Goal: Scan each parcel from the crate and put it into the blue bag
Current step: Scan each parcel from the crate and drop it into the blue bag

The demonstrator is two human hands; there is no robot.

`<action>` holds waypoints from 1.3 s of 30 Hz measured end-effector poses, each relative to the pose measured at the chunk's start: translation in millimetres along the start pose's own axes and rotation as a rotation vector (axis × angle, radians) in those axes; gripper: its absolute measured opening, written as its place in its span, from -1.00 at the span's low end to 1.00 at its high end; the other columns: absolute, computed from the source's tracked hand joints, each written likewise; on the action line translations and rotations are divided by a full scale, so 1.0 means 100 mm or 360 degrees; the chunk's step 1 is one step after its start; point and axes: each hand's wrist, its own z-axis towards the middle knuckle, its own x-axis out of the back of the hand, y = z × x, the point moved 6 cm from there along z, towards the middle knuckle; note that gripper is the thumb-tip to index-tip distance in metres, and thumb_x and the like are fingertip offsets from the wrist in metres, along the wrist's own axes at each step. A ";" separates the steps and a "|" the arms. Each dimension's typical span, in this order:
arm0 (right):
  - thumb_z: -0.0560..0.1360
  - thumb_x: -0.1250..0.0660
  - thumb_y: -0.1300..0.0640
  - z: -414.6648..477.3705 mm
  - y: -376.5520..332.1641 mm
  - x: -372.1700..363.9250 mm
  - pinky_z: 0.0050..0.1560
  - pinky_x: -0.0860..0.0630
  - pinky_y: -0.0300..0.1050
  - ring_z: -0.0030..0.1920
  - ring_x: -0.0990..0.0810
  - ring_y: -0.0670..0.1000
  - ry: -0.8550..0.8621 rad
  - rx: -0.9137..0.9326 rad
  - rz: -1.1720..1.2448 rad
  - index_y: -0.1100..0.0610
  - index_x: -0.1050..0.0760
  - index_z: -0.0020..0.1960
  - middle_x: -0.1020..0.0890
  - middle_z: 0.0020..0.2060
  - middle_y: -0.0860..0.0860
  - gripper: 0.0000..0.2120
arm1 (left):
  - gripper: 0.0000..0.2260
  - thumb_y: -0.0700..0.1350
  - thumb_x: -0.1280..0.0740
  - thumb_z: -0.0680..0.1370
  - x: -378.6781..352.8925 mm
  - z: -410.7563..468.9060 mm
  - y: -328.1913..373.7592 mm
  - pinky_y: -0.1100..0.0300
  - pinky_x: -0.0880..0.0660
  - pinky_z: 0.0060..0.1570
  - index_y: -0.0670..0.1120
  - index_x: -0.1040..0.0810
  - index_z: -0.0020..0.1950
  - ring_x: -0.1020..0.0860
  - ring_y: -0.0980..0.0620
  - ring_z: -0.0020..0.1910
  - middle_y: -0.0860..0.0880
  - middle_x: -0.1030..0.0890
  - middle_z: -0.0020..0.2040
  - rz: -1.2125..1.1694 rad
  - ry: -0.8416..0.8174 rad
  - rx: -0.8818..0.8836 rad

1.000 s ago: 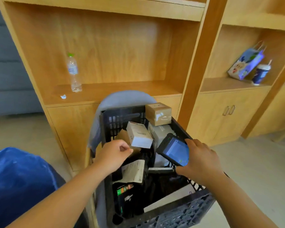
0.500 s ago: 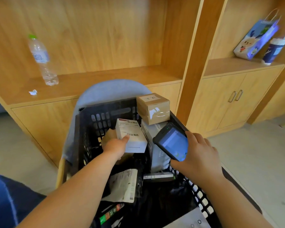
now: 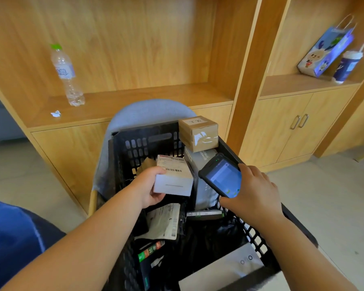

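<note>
In the head view, the left hand (image 3: 149, 185) holds the white parcel (image 3: 174, 177) above the inside of the black crate (image 3: 147, 141). Its fingers (image 3: 159, 197) are curled under the near edge and the thumb lies on top, so only one end is grasped. The label with the barcode (image 3: 173, 170) faces up. The right hand (image 3: 254, 192) is closed around the scanner (image 3: 222, 176), which sits just beside the parcel with its lit screen turned to the person.

I think the first risk is a failed reading. The scanner seems to point past the barcode and not at it, and the thumb lies very near the stripes. A second risk is that the parcel tips out of the one-sided grasp and falls back among the others. A third is the brown box (image 3: 199, 133), which stands high at the far right corner of the crate on top of a grey parcel (image 3: 204, 160). A push from the scanner hand could send it over the rim.

The crate rests on a grey chair (image 3: 147, 110) and holds many parcels:
- a pouch with a paper label (image 3: 164, 221)
- a dark packet with a green and red mark (image 3: 150, 252)
- a flat white parcel (image 3: 225, 271) near the front wall
- black wrapped things that I cannot tell apart

The blue bag (image 3: 11, 238) is at the lower left, well apart from the held parcel. Its opening is not visible, so what is in it cannot be told.

On the shelf (image 3: 135, 97) behind stands a water bottle (image 3: 66, 74). In the right compartment a gift bag (image 3: 326, 53) leans next to a cup (image 3: 348, 67).
</note>
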 end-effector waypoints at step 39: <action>0.22 -0.49 -0.17 -2.19 -2.52 0.15 0.00 -0.49 -0.07 0.17 -0.42 0.04 -0.0355 0.1171 -0.0404 0.05 -0.27 0.31 -0.40 0.18 -0.03 -0.23 | -0.66 -0.21 -0.52 0.40 3.26 -2.94 -1.02 0.05 -0.58 0.11 -0.01 -0.57 0.12 -0.65 0.08 0.03 0.04 -0.69 0.03 -0.0056 0.0963 -0.1032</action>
